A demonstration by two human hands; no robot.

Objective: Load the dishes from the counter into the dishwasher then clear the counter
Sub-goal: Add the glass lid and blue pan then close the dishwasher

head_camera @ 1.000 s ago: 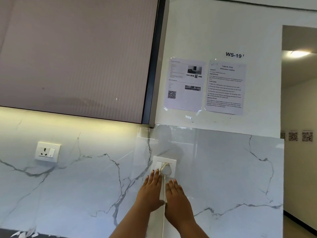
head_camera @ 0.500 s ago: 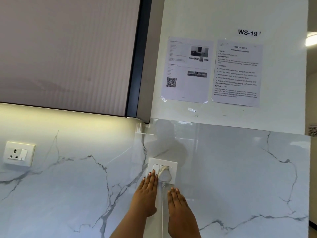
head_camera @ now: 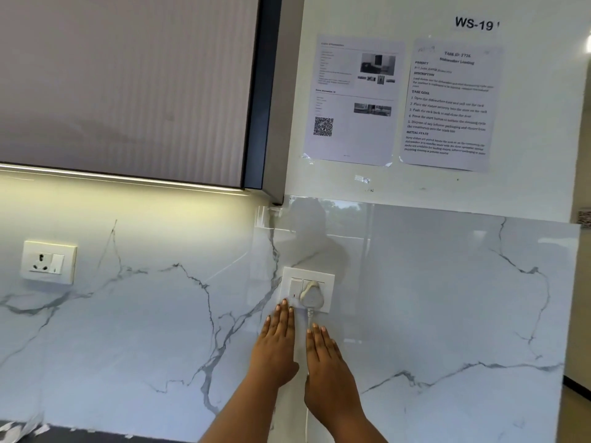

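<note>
Both hands are stretched flat toward the marble backsplash. My left hand has straight fingers whose tips reach the lower left corner of a white wall socket plate. My right hand lies flat just right of it, fingers straight, below the socket. A white plug sits in the socket, and its white cord runs down between my two hands. No dishes or dishwasher are in view.
A second white socket is on the backsplash at the left. A ribbed upper cabinet with a light strip hangs above. Two printed sheets are taped to the wall. A dark counter edge shows at bottom left.
The view has shifted, so the socket and hands sit a little differently in frame. My left hand's fingertips have slid down from the plug area to the plate's lower left corner.
</note>
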